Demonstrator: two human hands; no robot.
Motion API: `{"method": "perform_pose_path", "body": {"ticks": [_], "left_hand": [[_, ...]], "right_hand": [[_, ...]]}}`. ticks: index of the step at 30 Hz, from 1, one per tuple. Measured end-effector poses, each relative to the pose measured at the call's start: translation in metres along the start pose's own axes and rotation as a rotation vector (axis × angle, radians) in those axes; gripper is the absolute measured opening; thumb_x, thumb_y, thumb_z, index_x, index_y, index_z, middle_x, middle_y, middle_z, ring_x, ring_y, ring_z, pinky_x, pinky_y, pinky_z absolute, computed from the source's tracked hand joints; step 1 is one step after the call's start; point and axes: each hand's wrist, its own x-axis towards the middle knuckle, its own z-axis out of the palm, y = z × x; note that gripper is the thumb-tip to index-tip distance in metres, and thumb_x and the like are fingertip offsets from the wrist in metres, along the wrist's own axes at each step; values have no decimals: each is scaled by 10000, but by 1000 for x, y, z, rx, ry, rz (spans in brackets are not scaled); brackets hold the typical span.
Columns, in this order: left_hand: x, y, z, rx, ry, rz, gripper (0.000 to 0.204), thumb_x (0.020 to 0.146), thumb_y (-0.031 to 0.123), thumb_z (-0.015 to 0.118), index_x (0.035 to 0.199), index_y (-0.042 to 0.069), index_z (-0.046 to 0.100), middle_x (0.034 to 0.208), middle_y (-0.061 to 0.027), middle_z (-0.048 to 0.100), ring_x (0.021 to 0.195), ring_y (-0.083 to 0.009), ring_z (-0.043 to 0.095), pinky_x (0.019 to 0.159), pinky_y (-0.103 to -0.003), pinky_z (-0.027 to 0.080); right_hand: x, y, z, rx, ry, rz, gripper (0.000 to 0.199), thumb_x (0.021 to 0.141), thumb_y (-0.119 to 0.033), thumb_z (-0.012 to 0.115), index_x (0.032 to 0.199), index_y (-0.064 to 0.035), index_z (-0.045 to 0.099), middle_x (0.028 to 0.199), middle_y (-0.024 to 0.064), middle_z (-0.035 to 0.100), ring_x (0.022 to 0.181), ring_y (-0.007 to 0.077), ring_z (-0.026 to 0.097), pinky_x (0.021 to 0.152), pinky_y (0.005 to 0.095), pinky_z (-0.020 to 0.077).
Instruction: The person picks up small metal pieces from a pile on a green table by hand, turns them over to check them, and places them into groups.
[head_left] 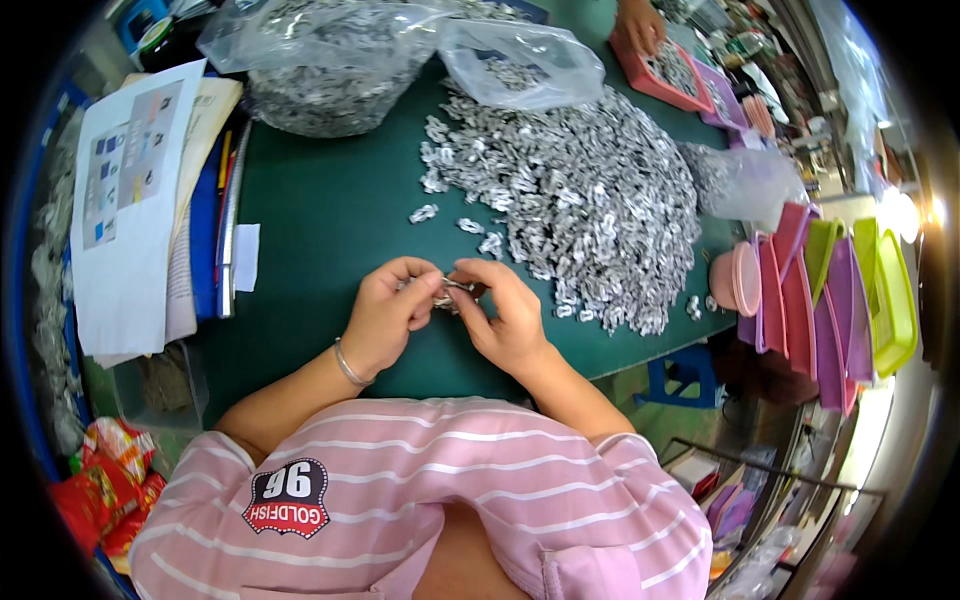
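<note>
My left hand, with a bangle on its wrist, and my right hand meet in front of my chest, over the near side of the green table. Fingertips of both are pinched around small silvery metal pieces; the fingers cover most of them, so their exact shape is hidden. Beyond my right hand spreads a large heap of small silver metal parts, many with looped outlines. A few loose parts lie apart at the heap's left edge.
Clear plastic bags of metal parts stand at the back. Papers and folders lie on the left. Another person's hand reaches into a red tray at the far right. Stacked coloured trays and a blue stool are on the right.
</note>
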Motion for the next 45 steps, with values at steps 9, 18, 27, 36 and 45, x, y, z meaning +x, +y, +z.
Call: {"method": "perform_pose_path", "body": {"ticks": [9,18,27,36,45], "left_hand": [[0,5,0,-231,27,-146,209,904,213,446,911,29,545,740,-39,527,562,-87,454,440,-200,339],[1,6,-5,-255,-55,-121,118,911,142,441,932,45,506,725,-25,454,525,-64,392,406,-175,300],[2,5,-3,-207,-53,-86,104,899,142,461,922,49,503,726,-27,453,523,-66,392,404,-178,300],[0,3,-1,-229,-32,-99,86,881,142,484,896,60,506,719,-25,479,513,-68,393,406,-182,292],[-2,4,-5,-248,-48,-101,66,878,123,495,891,64,521,713,-21,486,521,-64,400,417,-180,300]], "right_hand": [[12,6,-28,-98,-96,-248,138,714,25,624,843,-1,584,844,110,606,749,271,579,672,354,468],[55,114,-134,-825,445,23,108,692,-41,652,763,5,584,871,151,558,826,342,508,739,405,421],[-6,118,-211,-827,869,231,83,764,-31,592,824,14,557,829,144,565,767,307,536,706,368,430],[-164,175,-317,-1082,887,849,155,763,-156,607,804,-7,593,809,159,593,766,325,563,715,397,440],[-158,191,-313,-989,885,932,250,847,-258,521,907,-31,609,859,160,631,819,328,596,739,397,445]]}}
